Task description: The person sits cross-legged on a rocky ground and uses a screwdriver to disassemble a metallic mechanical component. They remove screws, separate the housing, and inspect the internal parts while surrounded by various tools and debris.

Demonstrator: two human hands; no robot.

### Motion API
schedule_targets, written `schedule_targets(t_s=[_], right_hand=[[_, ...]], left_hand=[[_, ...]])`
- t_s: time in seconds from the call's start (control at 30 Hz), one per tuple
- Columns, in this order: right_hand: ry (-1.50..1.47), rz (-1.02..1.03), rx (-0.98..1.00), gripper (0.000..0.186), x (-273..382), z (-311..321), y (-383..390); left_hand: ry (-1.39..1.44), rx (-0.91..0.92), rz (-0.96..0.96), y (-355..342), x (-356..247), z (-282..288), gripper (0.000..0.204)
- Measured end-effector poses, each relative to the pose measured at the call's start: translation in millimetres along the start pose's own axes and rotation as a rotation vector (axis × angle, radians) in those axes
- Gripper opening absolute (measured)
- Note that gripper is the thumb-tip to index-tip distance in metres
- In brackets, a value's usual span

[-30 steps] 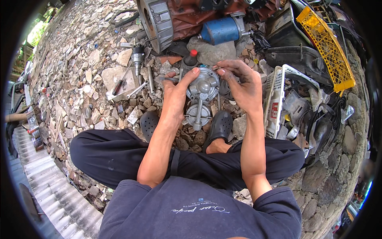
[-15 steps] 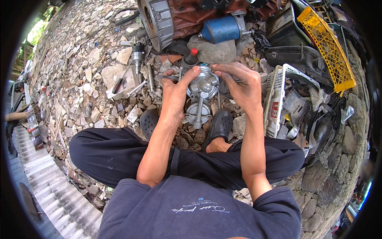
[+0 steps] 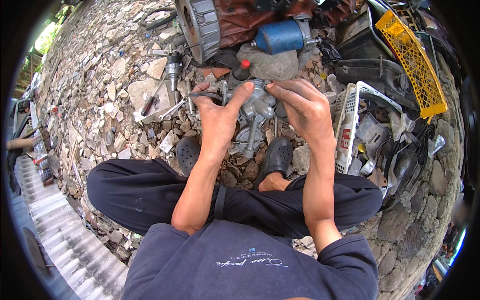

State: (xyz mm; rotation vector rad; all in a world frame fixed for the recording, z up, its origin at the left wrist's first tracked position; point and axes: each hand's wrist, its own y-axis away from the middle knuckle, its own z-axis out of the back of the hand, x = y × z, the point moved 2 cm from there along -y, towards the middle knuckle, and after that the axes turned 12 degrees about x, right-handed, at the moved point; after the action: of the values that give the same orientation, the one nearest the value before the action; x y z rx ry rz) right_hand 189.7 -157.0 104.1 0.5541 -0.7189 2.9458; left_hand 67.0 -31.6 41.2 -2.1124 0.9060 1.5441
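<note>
Between my feet I have a grey cast-metal engine part (image 3: 259, 107) with a round top and a rounded body. Its kind is not plain to see. A second round grey metal piece (image 3: 248, 141) sits below it, near my shoes. My left hand (image 3: 218, 117) is closed on the part's left side, thumb on its top. A dark, slim tool-like thing (image 3: 206, 94) sticks out between its fingers. My right hand (image 3: 306, 111) is closed in a pinch at the part's upper right edge; whatever its fingertips hold is too small to make out.
Beyond the part stand a red-capped dark bottle (image 3: 242, 70) and a large stone (image 3: 267, 62). A blue cylinder (image 3: 278, 37) lies beside a red-brown engine block (image 3: 235, 22). Left are a screwdriver (image 3: 148, 105) and a wrench (image 3: 173, 108); right, a white crate (image 3: 345, 131) of parts.
The grey part has tilted and turned in my hands, its rounded body now facing lower right. My right hand has shifted slightly right, still at the edge.
</note>
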Motion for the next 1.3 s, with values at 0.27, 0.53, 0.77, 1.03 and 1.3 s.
schedule_targets(t_s=[0.27,0.53,0.77,1.03,1.3], right_hand=[[-0.291,-0.222,0.073,0.027,-2.0,1.1,2.0],[-0.82,-0.55,0.037,0.013,-10.7,-5.6,6.9],[-0.995,-0.813,-0.053,0.014,0.3,-1.6,7.6],[-0.442,-0.516,-0.367,0.014,29.6,-30.1,-4.1],[-1.238,-0.688,-0.429,0.016,13.3,-52.8,-1.3]], left_hand=[[-0.246,-0.027,-0.152,3.3,-7.5,0.2,0.09],[-0.399,-0.05,-0.306,7.8,-3.7,-3.2,0.091],[-0.352,-0.055,-0.467,17.2,-2.4,-11.8,0.089],[-0.329,-0.131,-0.72,15.4,2.7,-12.6,0.082],[-0.481,-0.054,-0.795,19.3,-2.5,-8.8,0.062]])
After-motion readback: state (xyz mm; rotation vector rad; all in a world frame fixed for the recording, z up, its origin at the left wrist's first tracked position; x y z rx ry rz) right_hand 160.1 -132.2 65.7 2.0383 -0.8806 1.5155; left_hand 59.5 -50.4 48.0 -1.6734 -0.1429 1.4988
